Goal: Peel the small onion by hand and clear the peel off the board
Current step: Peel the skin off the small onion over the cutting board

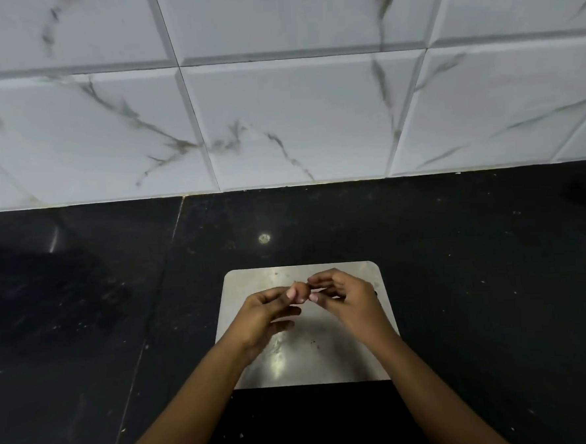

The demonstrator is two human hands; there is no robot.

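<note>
both hands are up over the board (358, 355) with the small onion (301, 291) pinched between them, so it's hanging in the air just above the metal, not resting on it. the left hand (263, 314) has it in a tight fingertip pinch, thumb on the near side and the other fingers curled around behind. the right hand (346, 295) meets it from the other side with its fingertips (312, 298) closed down narrow right at the edge of the onion, looks like it's nipping at a bit of skin, though whether it actually has any peel caught i can't tell, it's too small and blurry.

handling-wise i'd guess this thing is light and firm, so no strength needed, but the bare layer under the skin gets slick and a little onion like this can squirt out of a pinch easily. the dry skin is thin and brittle and tears into scraps instead of coming off whole. best place to grab is the tip or root end, where the skin lifts, while the holding hand stays on the fat middle.

a few tiny reddish specks (315, 341) sit on the board below the grip, toward the near side. otherwise hardly any peel down there.
</note>
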